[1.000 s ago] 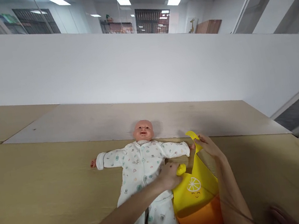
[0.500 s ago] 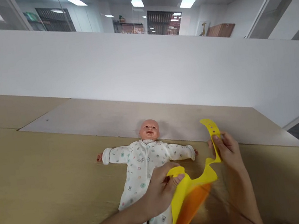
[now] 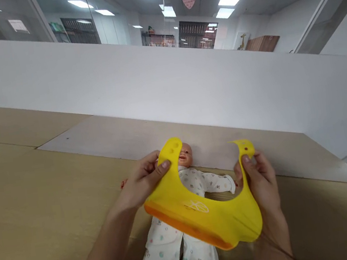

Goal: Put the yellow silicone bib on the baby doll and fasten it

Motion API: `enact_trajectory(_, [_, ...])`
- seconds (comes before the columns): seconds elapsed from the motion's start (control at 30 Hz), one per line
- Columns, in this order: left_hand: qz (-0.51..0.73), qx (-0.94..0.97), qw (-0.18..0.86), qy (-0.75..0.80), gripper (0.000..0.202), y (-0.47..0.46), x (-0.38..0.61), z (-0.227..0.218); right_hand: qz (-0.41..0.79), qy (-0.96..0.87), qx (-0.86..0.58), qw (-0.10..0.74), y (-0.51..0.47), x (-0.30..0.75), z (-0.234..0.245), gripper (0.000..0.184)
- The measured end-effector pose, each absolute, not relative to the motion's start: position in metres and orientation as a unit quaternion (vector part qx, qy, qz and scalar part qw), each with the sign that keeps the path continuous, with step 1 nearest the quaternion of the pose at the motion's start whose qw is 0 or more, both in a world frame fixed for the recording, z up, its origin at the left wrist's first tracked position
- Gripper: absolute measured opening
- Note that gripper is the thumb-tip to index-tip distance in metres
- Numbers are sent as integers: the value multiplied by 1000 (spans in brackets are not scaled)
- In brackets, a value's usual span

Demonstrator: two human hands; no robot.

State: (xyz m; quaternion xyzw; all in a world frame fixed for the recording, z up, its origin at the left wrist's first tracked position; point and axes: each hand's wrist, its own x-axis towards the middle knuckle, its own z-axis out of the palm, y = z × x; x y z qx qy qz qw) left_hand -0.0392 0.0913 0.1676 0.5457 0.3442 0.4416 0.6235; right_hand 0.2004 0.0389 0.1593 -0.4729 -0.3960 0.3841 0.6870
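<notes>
A yellow baby bib (image 3: 218,216) with an orange catch pocket along its lower edge is spread out between my hands. My left hand (image 3: 144,179) pinches one neck strap, thumb on top, just below its round studs. The other strap, which has holes, is gripped by my right hand (image 3: 260,178). Behind and below the bib a baby doll (image 3: 218,182) lies on its back in a white patterned sleepsuit. The bib hides part of its face, most of its chest and one arm.
The doll rests on a tan-covered table (image 3: 42,208). A grey board strip (image 3: 122,130) runs along the back, against a white partition (image 3: 154,85) with glass above. A thin dark cord (image 3: 275,245) crosses near my right forearm.
My left hand has moved up and left, unfolding the bib so its front shows flat. The bib now covers part of the doll. My view has shifted slightly.
</notes>
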Motion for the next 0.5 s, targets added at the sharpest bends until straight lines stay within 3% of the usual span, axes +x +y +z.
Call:
enact_trajectory(0.3, [525,499,564,397,30,164,-47,109,339,-379,-490,708,137,197,102,38])
enact_trajectory(0.5, [467,523,593,396,29,182,-36,73,367,-388,-500,682,155,208,71,32])
